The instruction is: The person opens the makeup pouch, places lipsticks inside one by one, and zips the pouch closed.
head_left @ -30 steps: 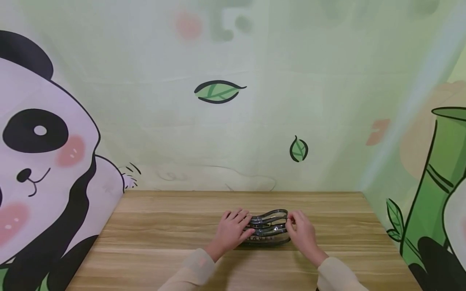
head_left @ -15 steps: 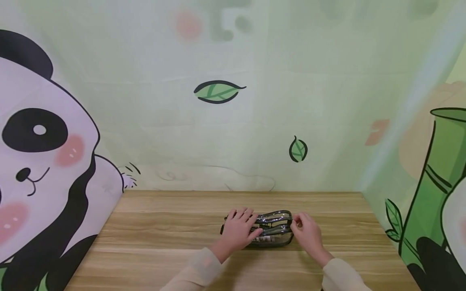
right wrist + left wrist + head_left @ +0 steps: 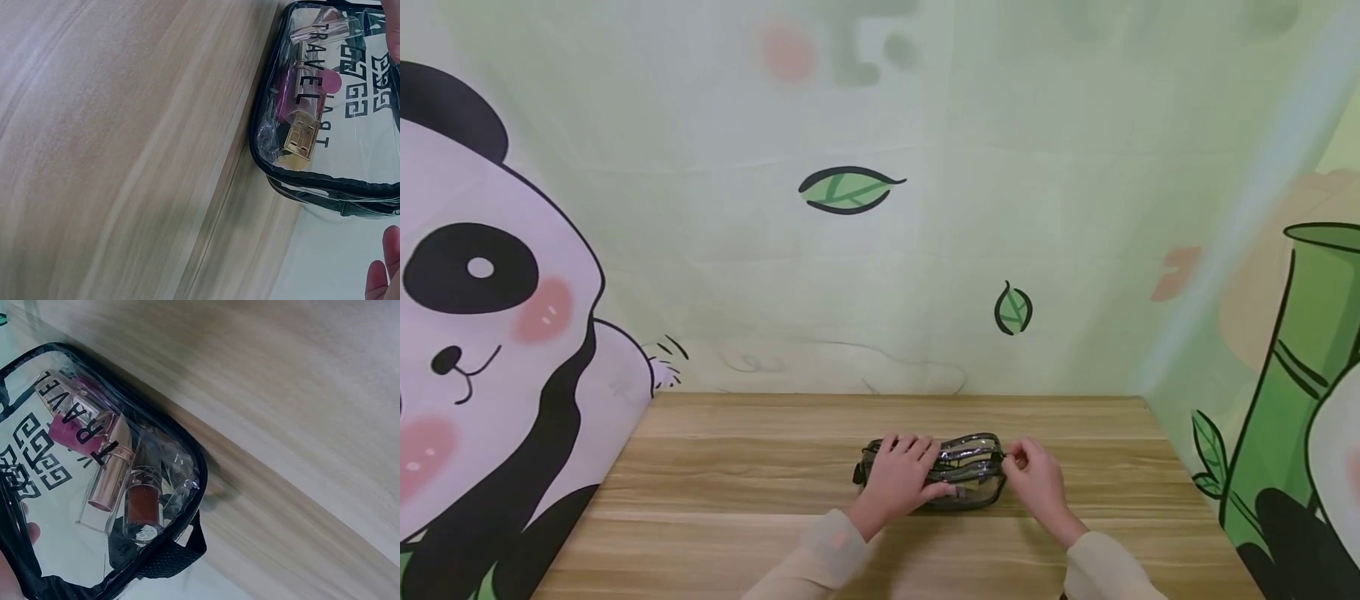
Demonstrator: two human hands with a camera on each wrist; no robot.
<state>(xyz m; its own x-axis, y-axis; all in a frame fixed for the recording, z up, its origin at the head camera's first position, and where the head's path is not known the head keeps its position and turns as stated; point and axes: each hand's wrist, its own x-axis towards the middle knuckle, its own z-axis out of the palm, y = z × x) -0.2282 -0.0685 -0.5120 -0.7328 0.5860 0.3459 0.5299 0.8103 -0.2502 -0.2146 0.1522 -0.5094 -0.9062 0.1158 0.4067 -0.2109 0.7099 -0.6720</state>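
Observation:
A clear cosmetic bag (image 3: 976, 497) with black piping lies on the wooden table. My left hand (image 3: 901, 479) holds it from above, fingers over the far side and thumb along the near side. Its fingertips (image 3: 32, 532) show through the clear plastic in the left wrist view. At the bag's right end my right hand (image 3: 1036, 482) pinches the small dark zipper pull (image 3: 1005, 455) between thumb and forefinger. Inside the bag are a pink-gold lipstick (image 3: 107, 481), a dark red lip gloss tube (image 3: 142, 503) and a gold-capped tube (image 3: 302, 134). Black lettering reads TRAVEL.
The wooden table (image 3: 715, 475) reaches back to a pale green printed cloth (image 3: 737, 275) with a panda (image 3: 482, 358) at left and bamboo (image 3: 1285, 400) at right. A black strap loop (image 3: 178, 553) sticks out from one end of the bag.
My left hand has slid right along the bag, uncovering its left end. The bag and my right hand have shifted slightly right, with the right fingers still at the bag's right end.

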